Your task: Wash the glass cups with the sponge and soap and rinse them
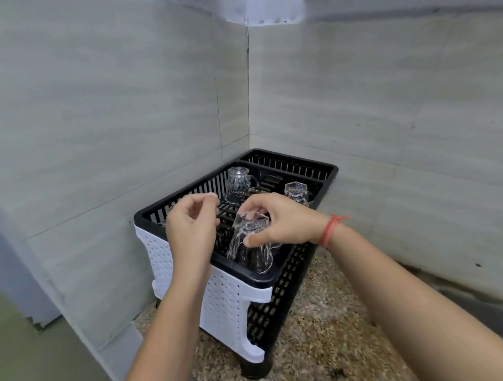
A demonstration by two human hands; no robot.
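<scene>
A clear glass cup (251, 248) stands upside down at the near edge of the black drying rack (289, 160). My right hand (277, 221) grips it at its upturned base, thumb on the side. My left hand (192, 221) hovers just left of it over the rack, fingers loosely curled, holding nothing. Two more glass cups stand upside down farther back: one with a handle (238, 185) at the rack's left, another (296, 192) at its right. No sponge or soap is in view.
The rack sits on a white perforated stand (220, 301) on a speckled stone counter (322, 331), pushed into a corner of grey tiled walls (97, 110). A narrow empty compartment runs along the rack's far end.
</scene>
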